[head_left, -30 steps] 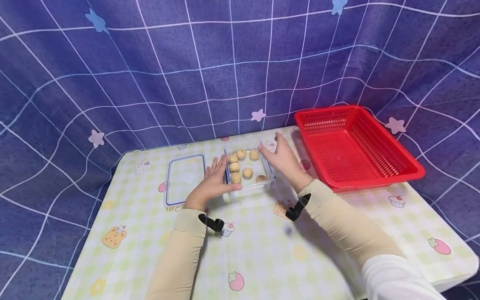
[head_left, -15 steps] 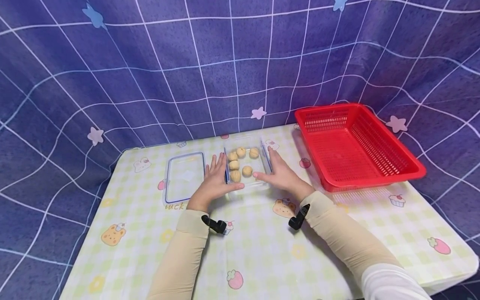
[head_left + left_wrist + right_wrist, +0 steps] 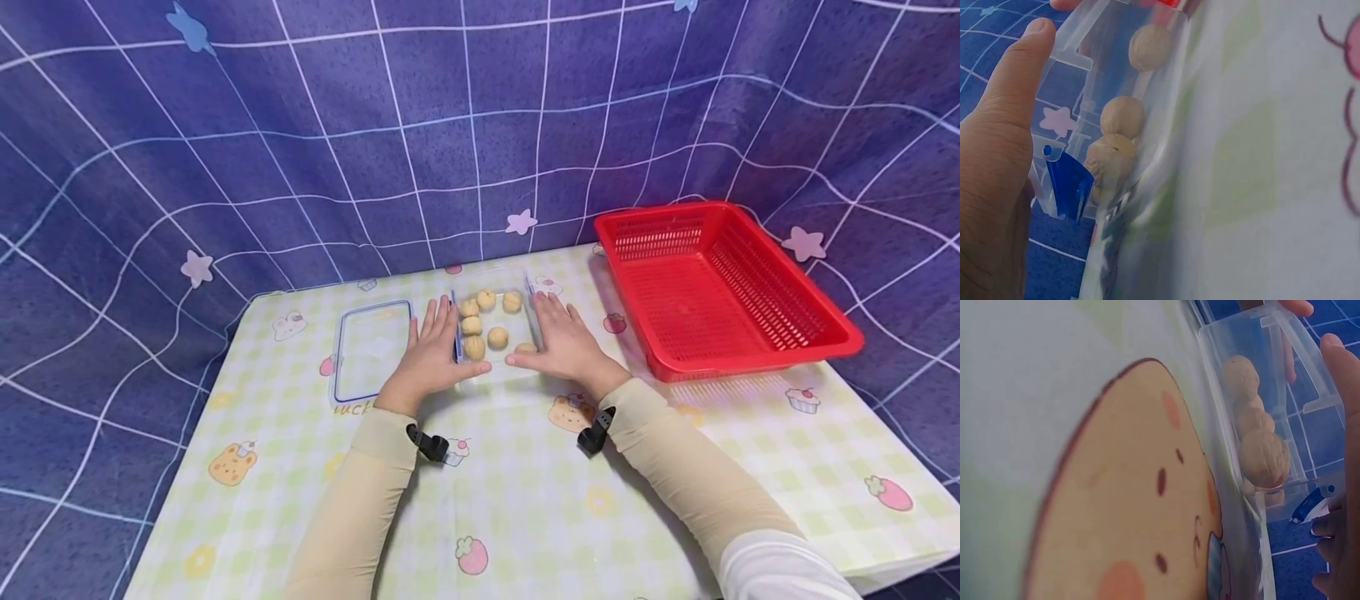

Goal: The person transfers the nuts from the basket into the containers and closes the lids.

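Note:
A clear plastic food container (image 3: 517, 327) with several walnuts (image 3: 497, 337) inside stands uncovered near the back of the table. My left hand (image 3: 426, 357) lies along its left side, fingers straight and thumb toward the near rim. On the right side, my right hand (image 3: 567, 346) mirrors this with its fingers extended. In the left wrist view a blue clip (image 3: 1067, 181) hangs beside the hand, and walnuts (image 3: 1150, 47) show through the wall. The right wrist view shows the thumb near the rim, walnuts (image 3: 1265, 457) and another blue clip (image 3: 1311, 505).
A clear lid (image 3: 340, 354) with a blue seal lies left of the container. To the right stands a red perforated basket (image 3: 757, 363). The patterned tablecloth (image 3: 555, 508) covers the table, and a blue curtain (image 3: 420, 150) hangs behind it.
My right hand has come from the far right corner down along the container's right side, its thumb now at the near rim. The left hand has stayed nearly in place.

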A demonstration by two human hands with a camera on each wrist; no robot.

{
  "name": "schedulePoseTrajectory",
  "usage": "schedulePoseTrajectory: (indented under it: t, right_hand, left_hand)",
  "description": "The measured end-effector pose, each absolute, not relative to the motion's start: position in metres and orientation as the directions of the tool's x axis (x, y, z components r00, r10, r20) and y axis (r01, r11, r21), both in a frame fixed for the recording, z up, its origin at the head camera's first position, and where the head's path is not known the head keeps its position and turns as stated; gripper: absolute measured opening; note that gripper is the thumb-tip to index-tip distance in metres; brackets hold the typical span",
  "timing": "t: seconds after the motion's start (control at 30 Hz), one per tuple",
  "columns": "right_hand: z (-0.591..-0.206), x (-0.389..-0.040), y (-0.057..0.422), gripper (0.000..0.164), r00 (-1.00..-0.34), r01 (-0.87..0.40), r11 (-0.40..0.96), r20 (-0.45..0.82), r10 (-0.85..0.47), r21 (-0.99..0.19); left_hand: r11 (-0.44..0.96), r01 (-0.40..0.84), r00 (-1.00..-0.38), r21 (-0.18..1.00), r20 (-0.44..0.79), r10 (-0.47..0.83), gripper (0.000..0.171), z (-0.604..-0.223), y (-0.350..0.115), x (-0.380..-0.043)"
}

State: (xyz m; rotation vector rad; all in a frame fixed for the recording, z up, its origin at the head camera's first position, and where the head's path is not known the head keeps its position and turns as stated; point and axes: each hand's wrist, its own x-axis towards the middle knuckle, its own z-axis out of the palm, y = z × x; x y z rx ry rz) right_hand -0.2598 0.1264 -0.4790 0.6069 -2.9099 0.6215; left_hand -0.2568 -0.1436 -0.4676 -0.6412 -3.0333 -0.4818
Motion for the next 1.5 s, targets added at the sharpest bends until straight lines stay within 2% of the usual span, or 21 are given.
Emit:
schedulePoseTrajectory:
  t: [0.4,0.9,1.17,1.33,1.5]
  right_hand:
    - [-0.48,-0.275,0.125,0.127,-0.917,-0.395,0.855,0.206,-0.342,-0.335]
    - [-0.479,-0.292,0.121,0.126,-0.92,-0.389,0.834,0.211,-0.331,-0.391]
    - [-0.493,-0.294,0.127,0.124,-0.925,-0.38,0.725,0.252,-0.285,-0.574]
    - [-0.497,-0.292,0.129,0.12,-0.931,-0.362,0.574,0.262,-0.253,-0.735]
    - [-0.5,-0.291,0.128,0.122,-0.939,-0.332,0.471,0.237,-0.25,-0.817]
  left_hand:
    - [0.872,0.398,-0.913,0.287,0.028,0.407,0.123,-0.464,-0.143,-0.275]
    - [0.881,0.376,-0.921,0.287,0.01,0.389,0.125,-0.457,-0.143,-0.29]
    - [0.88,0.35,-0.932,0.32,0.029,0.36,0.119,-0.465,-0.142,-0.289]
    - [0.846,0.353,-0.932,0.399,0.072,0.355,0.11,-0.469,-0.149,-0.282]
    - [0.796,0.363,-0.931,0.484,0.15,0.333,0.102,-0.465,-0.164,-0.274]
